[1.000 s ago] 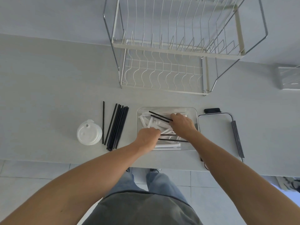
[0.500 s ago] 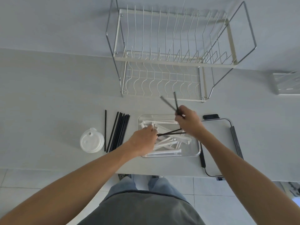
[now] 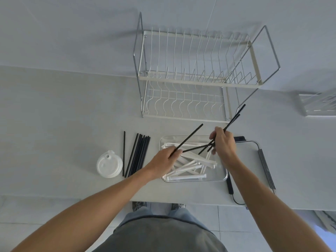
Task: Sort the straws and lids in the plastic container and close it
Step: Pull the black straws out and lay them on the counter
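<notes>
Far left on our counter sit the white lids beside a row of black straws. Our left hand pinches one black straw above the clear container of wrapped white straws; our right hand pinches several more.

Soft, even daylight, cool grey cast, fairly bright. Faint shadow behind rack on wall. No glare. Wide-angle bends worktop edges and corners. Slight blur overall; black straws' tips a bit soft.
</notes>
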